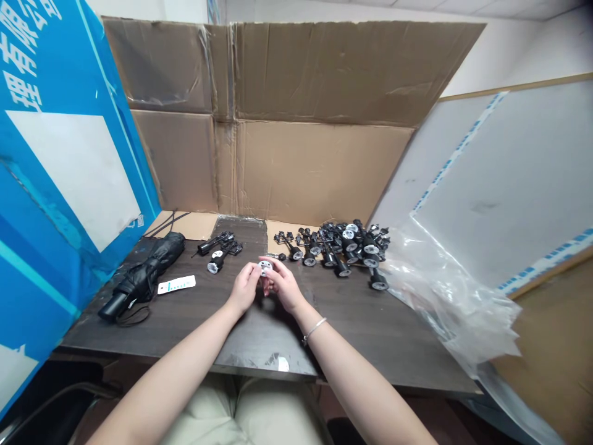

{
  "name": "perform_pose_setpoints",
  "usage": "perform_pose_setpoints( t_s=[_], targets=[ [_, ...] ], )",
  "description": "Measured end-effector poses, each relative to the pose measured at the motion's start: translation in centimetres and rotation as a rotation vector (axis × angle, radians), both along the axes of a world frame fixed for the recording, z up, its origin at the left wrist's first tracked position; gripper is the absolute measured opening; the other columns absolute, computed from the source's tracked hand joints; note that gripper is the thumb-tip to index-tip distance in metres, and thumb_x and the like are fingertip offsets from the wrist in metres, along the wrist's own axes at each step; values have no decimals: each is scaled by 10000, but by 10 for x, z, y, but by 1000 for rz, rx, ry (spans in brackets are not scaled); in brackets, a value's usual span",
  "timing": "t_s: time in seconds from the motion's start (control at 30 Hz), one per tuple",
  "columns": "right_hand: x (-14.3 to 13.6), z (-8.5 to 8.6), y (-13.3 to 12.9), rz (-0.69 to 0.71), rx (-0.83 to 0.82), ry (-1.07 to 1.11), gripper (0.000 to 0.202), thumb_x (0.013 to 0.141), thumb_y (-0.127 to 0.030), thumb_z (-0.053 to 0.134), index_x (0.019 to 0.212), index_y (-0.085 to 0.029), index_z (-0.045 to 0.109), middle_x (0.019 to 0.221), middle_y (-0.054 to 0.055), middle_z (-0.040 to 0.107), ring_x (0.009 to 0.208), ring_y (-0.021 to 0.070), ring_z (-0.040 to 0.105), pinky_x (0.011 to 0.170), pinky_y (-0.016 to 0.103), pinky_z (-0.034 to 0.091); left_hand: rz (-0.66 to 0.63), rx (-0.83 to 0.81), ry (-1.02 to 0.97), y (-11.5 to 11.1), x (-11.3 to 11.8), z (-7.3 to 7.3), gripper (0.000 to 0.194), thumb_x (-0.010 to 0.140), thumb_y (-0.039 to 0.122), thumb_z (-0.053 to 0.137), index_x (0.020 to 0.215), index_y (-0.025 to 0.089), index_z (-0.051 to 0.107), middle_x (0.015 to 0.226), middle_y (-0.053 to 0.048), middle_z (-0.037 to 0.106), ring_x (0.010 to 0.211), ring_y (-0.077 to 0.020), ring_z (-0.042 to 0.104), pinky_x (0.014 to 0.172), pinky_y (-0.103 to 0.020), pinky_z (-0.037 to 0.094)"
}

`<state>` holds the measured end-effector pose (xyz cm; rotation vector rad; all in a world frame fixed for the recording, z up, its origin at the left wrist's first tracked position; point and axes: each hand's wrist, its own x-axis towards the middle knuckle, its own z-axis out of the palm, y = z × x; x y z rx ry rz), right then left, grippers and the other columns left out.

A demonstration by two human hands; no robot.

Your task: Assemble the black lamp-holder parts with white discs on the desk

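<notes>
Over the middle of the dark table, my left hand (246, 285) and my right hand (283, 285) come together around one small round part with a white face (265, 267). The fingers of both are closed on its edges, and its white face with dark holes points up toward me. Its lower side is hidden by my fingers. Just left of my hands lie a black cylindrical part with a white round end (215, 263) and another black part with a cable (208, 246). To the right is a heap of similar black parts with white ends (343, 247).
A folded black umbrella (152, 266) and a white card-like strip (176, 285) lie on the table (365, 334) at left. Cardboard (324, 167) stands behind, a blue panel (92, 204) on the left. Clear plastic sheeting (445, 296) hangs over the right edge.
</notes>
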<state>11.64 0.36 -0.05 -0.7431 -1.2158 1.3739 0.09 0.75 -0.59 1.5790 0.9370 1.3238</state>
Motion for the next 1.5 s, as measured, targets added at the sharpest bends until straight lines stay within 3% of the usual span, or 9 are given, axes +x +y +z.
perform_pose_setpoints(
  t_s=[0.27,0.43,0.8,1.03,1.27,1.5],
  targets=[
    [5,3,-1,40,-21,-51,405,611,-270,649,993,-186,546,534,-69,490,408,59,405,391,196,348,97,-32,105,0,-4,1,305,801,466,399,785,177,497,726,-8,590,684,-144,554,635,-254,434],
    [6,2,-2,94,-30,-37,404,603,-235,642,993,-184,549,546,-65,503,384,45,372,373,188,288,55,-3,69,1,-6,0,302,802,398,433,1003,182,500,863,-26,605,736,-148,575,650,-260,455],
    [5,3,-2,176,-54,-43,438,551,-193,683,963,-171,534,526,-86,462,363,18,304,364,174,221,-47,-17,92,1,-9,4,364,786,392,451,1051,153,525,1016,-68,606,940,-194,564,829,-314,443],
    [6,3,-2,185,-66,-53,439,538,-218,714,939,-165,543,583,-67,492,398,22,332,365,169,235,-138,-67,38,0,-9,4,423,781,415,457,1123,168,494,1008,-78,614,774,-173,607,650,-272,492],
    [4,0,-1,184,-67,-43,420,520,-251,736,856,-163,499,537,-91,464,380,17,330,354,160,229,-85,33,99,-3,-9,12,294,766,358,460,953,176,595,980,-52,632,901,-192,578,805,-304,456],
    [2,3,-3,173,-71,-50,412,525,-260,730,852,-158,502,511,-98,456,376,17,330,358,161,232,-109,85,95,-3,-11,13,275,775,360,470,915,163,600,930,-54,638,860,-182,584,787,-296,455]
  ],
)
